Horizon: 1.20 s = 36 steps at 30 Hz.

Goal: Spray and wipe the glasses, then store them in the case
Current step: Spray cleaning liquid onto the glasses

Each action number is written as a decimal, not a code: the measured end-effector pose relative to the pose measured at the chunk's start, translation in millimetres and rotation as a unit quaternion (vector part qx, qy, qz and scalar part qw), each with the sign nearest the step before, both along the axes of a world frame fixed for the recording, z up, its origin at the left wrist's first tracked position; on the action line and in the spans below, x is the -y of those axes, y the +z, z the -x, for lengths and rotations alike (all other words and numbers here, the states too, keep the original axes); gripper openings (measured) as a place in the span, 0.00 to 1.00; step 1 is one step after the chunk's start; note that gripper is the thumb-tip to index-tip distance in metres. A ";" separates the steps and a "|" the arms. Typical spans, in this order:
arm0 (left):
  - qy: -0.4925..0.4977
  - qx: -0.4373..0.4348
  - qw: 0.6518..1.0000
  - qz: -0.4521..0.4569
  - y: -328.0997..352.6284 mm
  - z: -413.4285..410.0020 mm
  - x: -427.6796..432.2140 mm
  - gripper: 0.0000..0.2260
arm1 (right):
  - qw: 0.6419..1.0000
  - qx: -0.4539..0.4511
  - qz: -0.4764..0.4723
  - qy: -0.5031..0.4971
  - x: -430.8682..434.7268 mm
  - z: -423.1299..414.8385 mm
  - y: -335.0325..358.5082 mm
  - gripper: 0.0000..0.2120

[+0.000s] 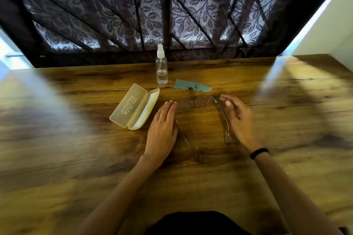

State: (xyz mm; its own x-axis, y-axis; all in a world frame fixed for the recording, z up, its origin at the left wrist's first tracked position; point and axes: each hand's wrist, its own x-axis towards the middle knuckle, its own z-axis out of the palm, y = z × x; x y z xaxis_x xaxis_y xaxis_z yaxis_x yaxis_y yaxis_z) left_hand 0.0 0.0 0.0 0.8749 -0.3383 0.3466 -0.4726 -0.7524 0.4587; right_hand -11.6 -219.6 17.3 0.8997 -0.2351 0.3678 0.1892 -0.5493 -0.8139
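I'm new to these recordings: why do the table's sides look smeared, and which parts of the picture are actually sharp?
Head view: the wooden table smears toward both edges, with pale glare streaks; wide-angle bending tilts the curtain lines. The spray bottle, cloth and open case look fairly sharp; the thin-framed glasses between left hand and right hand are faint.

A wooden table (191,177) with dark grain carries everything. At its centre lie the glasses (200,103), temples unfolded and lenses facing 12 o'clock. At 9 o'clock of them rests the case (133,107) — open, pale and translucent. At 12 o'clock lies a crumpled grey-green cloth (192,86) — and at 11 o'clock stands a clear spray bottle (161,66), upright.
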 end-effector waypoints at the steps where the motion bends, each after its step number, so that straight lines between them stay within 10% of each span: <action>1: 0.002 0.007 1.000 0.008 0.2 -1.4 0.8 0.25 | 1.000 0.003 -0.001 -0.006 4.8 -3.7 -0.7 0.14; 11: 0.031 0.029 0.999 0.017 1.9 -13.1 8.9 0.19 | 0.992 -0.050 0.106 0.038 17.8 -18.5 -8.9 0.20; 36: 0.067 0.106 0.975 0.186 55.0 -71.3 -3.8 0.07 | 0.995 0.092 -0.025 -0.027 -10.4 -69.0 51.3 0.10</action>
